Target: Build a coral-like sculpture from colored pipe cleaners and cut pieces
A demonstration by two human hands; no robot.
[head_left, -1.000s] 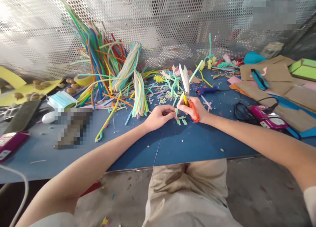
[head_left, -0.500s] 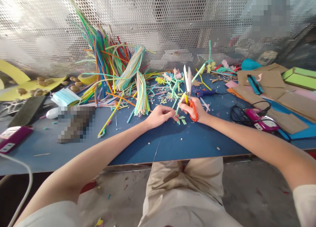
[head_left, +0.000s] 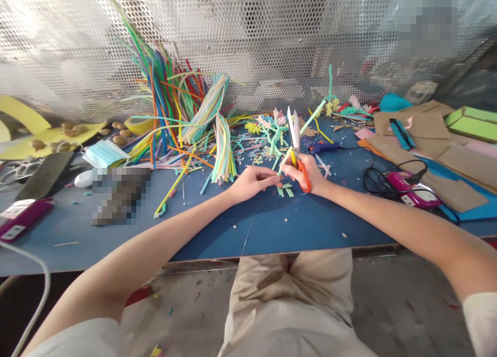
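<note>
My right hand [head_left: 308, 173] grips orange-and-yellow scissors [head_left: 295, 139], blades pointing up and away, nearly closed. My left hand [head_left: 252, 183] pinches one end of a thin green pipe-cleaner piece [head_left: 282, 164] that rises toward the scissors. Both hands meet over the blue table [head_left: 295, 222], with short green cut pieces [head_left: 286, 190] lying just under them. A big heap of coloured pipe cleaners [head_left: 182, 113] fans out behind my left hand.
A blue glue gun [head_left: 319, 147] lies behind the scissors. A magenta device with black cable [head_left: 411, 194] and cardboard sheets [head_left: 423, 124] sit on the right. A face mask [head_left: 104, 154], a dark phone [head_left: 42, 174] and a blurred object [head_left: 120, 194] lie left. A perforated metal screen [head_left: 248, 41] backs the table.
The scissor blades have closed from a wider spread. The hands stay together at the same spot; the view shifted slightly.
</note>
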